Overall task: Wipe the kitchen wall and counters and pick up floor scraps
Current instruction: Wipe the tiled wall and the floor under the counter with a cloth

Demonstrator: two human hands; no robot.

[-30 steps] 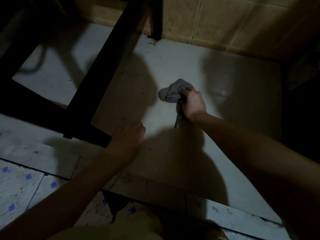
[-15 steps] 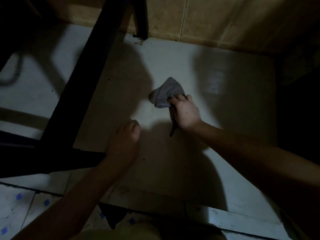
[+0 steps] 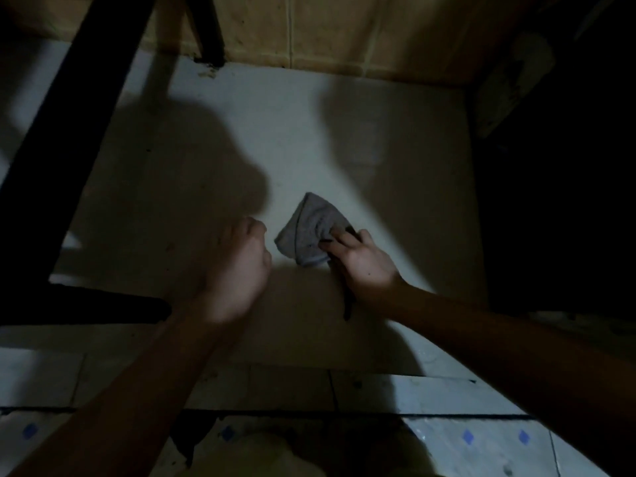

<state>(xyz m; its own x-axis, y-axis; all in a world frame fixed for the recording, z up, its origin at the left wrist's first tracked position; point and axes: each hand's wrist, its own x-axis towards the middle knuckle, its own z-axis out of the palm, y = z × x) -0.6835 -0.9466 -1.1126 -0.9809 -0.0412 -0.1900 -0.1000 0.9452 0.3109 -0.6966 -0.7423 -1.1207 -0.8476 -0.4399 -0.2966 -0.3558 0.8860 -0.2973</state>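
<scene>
A grey cloth (image 3: 311,230) lies bunched on the pale floor slab (image 3: 395,160), pressed down by my right hand (image 3: 363,261), which grips its near corner. A thin dark strip (image 3: 348,301) hangs from under that hand toward me. My left hand (image 3: 241,270) rests just left of the cloth, fingers curled in with nothing visible in them. The scene is dim and both forearms reach in from the bottom.
A black frame leg (image 3: 69,139) slants across the left, with a dark crossbar (image 3: 86,306) at its foot. A tan tiled wall (image 3: 327,32) runs along the back. Dark shapes fill the right side. Patterned floor tiles (image 3: 481,438) lie nearest me.
My right hand has dragged the cloth toward me across the slab. My left hand has closed in beside the cloth, and the view has shifted.
</scene>
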